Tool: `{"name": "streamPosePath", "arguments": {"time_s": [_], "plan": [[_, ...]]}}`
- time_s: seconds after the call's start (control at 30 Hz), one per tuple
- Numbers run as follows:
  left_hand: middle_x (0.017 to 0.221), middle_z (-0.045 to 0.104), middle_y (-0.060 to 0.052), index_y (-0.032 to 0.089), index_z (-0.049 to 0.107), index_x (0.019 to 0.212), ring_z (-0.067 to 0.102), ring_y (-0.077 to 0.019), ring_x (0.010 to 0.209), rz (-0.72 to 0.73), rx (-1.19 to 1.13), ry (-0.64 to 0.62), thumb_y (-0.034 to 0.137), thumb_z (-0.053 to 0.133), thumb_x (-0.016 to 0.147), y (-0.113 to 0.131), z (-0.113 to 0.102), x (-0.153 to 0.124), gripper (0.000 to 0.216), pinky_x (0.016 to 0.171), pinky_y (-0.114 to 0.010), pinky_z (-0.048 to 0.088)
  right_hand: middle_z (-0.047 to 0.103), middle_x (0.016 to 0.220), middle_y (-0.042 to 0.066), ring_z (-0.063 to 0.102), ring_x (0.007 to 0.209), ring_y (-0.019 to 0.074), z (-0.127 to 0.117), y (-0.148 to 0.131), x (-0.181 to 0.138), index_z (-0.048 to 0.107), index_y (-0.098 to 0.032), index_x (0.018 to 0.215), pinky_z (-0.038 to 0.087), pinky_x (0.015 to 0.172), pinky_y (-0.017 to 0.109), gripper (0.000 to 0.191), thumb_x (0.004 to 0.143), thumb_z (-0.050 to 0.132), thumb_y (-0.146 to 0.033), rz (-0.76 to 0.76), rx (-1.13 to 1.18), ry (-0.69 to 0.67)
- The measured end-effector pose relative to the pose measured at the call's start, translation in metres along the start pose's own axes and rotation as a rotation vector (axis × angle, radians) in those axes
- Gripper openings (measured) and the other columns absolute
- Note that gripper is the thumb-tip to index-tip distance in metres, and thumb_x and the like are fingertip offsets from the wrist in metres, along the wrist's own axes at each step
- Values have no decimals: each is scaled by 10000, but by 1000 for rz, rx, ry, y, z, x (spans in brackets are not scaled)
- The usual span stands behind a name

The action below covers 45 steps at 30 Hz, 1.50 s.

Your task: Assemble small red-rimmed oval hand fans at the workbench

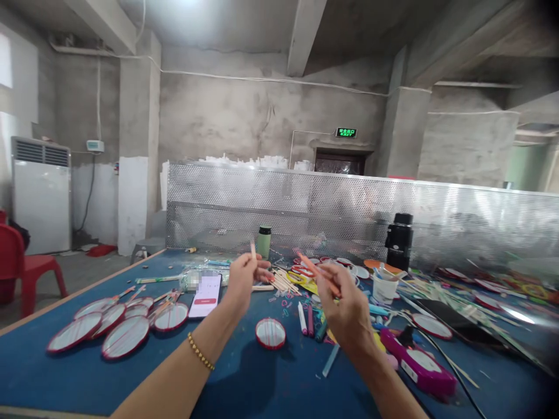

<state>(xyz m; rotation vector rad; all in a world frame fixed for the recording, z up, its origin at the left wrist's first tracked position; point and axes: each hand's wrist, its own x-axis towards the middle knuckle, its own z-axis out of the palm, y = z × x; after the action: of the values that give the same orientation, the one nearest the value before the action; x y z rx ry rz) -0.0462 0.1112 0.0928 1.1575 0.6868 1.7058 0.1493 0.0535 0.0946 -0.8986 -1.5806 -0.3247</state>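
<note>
My left hand (pixel 244 282) is raised above the blue table (pixel 244 384), fingers closed on a thin pale stick (pixel 253 249) that points up. My right hand (pixel 343 305) pinches an orange-pink stick (pixel 315 271) slanting up to the left. The two hands are a little apart. Below them a small round disc with a red rim (pixel 270 333) lies flat on the table. A heap of wooden sticks (pixel 283 280) sits just behind the hands.
Several red-rimmed paddles (pixel 117 329) lie at left beside a phone (pixel 205 295). Markers (pixel 310 320), a pink glue gun (pixel 417 362), a white cup (pixel 385 286), a green bottle (pixel 264 240) and a black flask (pixel 399 240) crowd the right. A perforated metal screen (pixel 349 215) bounds the far edge.
</note>
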Motion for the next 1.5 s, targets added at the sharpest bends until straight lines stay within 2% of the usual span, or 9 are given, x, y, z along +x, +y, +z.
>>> {"name": "streamPosePath", "arguments": {"time_s": [0.13, 0.23, 0.37, 0.47, 0.6, 0.8, 0.97, 1.17, 1.5], "plan": [[807, 713, -74, 149, 496, 888, 689, -137, 608, 217, -153, 186, 145, 524, 820, 39, -26, 18, 74, 579, -236, 499, 661, 948, 57, 630, 737, 160, 10, -38, 47, 578, -226, 1120, 500, 729, 311, 213, 943, 492, -307, -68, 124, 162], [795, 715, -62, 151, 501, 873, 691, -144, 590, 363, -165, 299, 158, 554, 815, 53, -44, 28, 78, 576, -241, 500, 646, 1007, 64, 619, 767, 151, 54, -49, 85, 577, -224, 1138, 497, 749, 310, 236, 976, 415, -282, -136, 183, 164], [758, 711, -44, 157, 516, 871, 682, -151, 551, 357, -103, 338, 208, 569, 816, 48, -53, 34, 92, 532, -239, 487, 649, 1006, 127, 585, 921, 215, 126, -38, 104, 600, -135, 1091, 454, 826, 352, 234, 949, 425, -196, -167, -71, -53], [715, 702, -32, 154, 528, 856, 680, -158, 539, 287, -87, 327, 198, 585, 786, 43, -52, 35, 100, 514, -236, 489, 625, 1118, 144, 542, 1031, 259, 145, -24, 91, 548, -130, 1221, 420, 864, 387, 322, 913, 525, -220, -188, -222, -152], [709, 703, -23, 158, 547, 904, 660, -147, 495, 251, -63, 286, 216, 612, 757, 42, -46, 27, 171, 440, -206, 442, 659, 1052, 100, 545, 1008, 246, 105, -7, 82, 638, -167, 1070, 393, 859, 366, 202, 899, 532, -179, -277, -276, -120], [696, 709, -35, 162, 549, 913, 621, -121, 451, 45, -26, 61, 242, 646, 748, 22, -14, 2, 208, 423, -195, 420, 701, 898, 58, 610, 872, 195, -20, 23, 140, 707, -187, 886, 423, 816, 339, 179, 890, 529, -206, -332, -303, -43], [715, 715, -91, 141, 554, 845, 640, -143, 491, -136, 22, -124, 239, 643, 748, -4, 16, -18, 163, 449, -227, 456, 715, 859, 62, 627, 780, 156, -96, 75, 188, 733, -161, 920, 417, 704, 287, 250, 911, 510, -274, 3, -637, -146], [802, 725, -104, 133, 579, 843, 660, -166, 538, -187, 190, -273, 404, 672, 721, -15, 11, -27, 312, 481, -259, 469, 715, 818, 47, 646, 807, 156, -128, 143, 169, 738, -162, 826, 451, 744, 264, 92, 822, 651, -192, 215, -875, -421], [749, 705, -44, 155, 536, 895, 627, -150, 510, -204, 287, -357, 526, 665, 697, -9, 13, -34, 440, 486, -260, 413, 614, 1123, 70, 612, 988, 199, -143, 199, 131, 600, -149, 1119, 520, 859, 407, 275, 937, 575, -353, 477, -1072, -666]]}}
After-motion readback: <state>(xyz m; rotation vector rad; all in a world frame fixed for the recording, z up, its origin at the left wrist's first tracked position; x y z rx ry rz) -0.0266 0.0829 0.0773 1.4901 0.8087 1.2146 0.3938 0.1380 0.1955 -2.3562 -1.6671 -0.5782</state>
